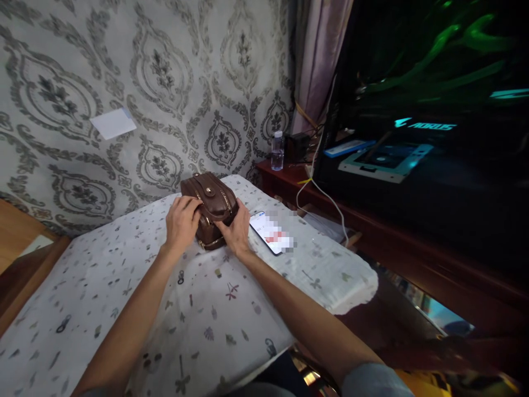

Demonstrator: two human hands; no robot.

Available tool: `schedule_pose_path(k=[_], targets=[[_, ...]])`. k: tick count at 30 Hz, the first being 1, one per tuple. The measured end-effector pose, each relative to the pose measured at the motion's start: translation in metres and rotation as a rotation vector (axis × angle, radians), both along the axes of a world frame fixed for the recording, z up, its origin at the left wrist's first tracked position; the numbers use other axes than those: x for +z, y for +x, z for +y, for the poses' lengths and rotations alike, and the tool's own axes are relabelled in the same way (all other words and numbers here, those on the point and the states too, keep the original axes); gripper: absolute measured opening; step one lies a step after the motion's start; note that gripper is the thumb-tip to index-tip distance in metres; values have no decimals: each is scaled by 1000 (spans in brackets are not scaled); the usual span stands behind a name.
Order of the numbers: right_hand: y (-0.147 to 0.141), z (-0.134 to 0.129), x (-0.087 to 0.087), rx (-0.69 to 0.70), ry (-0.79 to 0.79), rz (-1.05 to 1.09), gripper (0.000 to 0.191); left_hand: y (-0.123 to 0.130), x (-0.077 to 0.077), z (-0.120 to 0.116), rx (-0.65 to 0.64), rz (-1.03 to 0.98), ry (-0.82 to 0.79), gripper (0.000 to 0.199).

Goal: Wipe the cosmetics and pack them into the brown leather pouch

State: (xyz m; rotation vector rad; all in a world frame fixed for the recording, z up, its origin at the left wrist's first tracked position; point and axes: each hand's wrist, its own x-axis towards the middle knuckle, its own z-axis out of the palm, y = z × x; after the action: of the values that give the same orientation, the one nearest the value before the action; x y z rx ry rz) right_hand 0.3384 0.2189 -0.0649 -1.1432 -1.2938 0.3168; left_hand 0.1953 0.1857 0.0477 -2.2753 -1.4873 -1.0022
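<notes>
A small brown leather bag [210, 201] with zippers and a snap flap rests on the patterned white sheet [198, 309]. My left hand [182, 220] is closed at the bag's left side, with its fingertips near a zipper edge. Around the right side and front, my right hand [236, 229] grips the bag, thumb toward the front. What the bag holds is hidden. To the right of my right hand lies a phone [266, 232] with its screen lit, partly blurred out.
A clear bottle [277, 151] stands on a reddish wooden cabinet [291, 172] beside the sheet's far edge. A large dark screen [417, 165] fills the right side. A white cable [330, 201] hangs down there. A patterned wall [161, 82] rises behind the bag.
</notes>
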Motion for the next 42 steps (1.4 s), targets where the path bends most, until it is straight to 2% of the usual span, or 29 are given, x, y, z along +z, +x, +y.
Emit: schedule_pose_path(k=[5, 8, 13, 18, 25, 37, 42], targets=[[0, 0, -2, 7, -12, 10, 94, 3, -10, 11, 51, -272, -14, 13], [1, 0, -2, 9, -15, -5, 96, 3, -15, 12, 35, -320, 12, 13], [1, 0, -2, -4, -16, -38, 95, 3, -19, 0, -10, -104, 150, 18], [2, 1, -4, 17, 37, -38, 91, 0, -27, -7, -56, 33, 300, 24], [4, 1, -3, 22, 40, -23, 92, 3, -38, -20, -72, 185, 402, 24], [8, 2, -9, 63, 95, -53, 82, 1, -52, -32, -121, 299, 418, 20], [10, -2, -10, 86, 86, -48, 80, 6, -48, -35, -81, 331, 390, 18]])
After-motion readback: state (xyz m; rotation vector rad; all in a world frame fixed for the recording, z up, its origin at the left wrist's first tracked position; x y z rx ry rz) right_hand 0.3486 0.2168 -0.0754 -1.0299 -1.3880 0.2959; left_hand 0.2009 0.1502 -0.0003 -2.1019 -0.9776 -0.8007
